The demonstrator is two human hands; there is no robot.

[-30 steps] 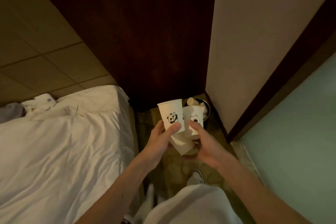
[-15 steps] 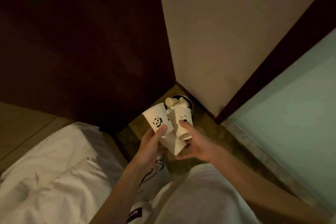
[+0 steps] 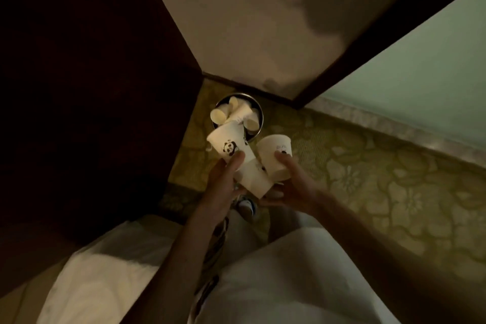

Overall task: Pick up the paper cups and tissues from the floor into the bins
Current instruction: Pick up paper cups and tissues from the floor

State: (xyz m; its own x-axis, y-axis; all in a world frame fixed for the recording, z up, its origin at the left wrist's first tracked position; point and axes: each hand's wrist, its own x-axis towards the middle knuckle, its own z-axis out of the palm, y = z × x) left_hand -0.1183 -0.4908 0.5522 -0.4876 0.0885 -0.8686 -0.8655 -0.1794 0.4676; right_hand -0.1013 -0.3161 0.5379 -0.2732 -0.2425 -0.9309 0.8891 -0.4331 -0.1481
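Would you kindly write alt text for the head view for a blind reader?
The left hand and right hand hold white paper cups near a small round bin already holding discarded cups, on patterned carpet beside a bed.

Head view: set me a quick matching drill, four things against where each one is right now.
Things:
1 panda cup
2 faint-print cup
3 bin
4 shoe

Places:
A on the carpet in the wall corner, cups inside
B held by the right hand
C low down, between the two wrists
D held by the left hand

Pairs: 1-D, 2-B, 3-A, 4-C
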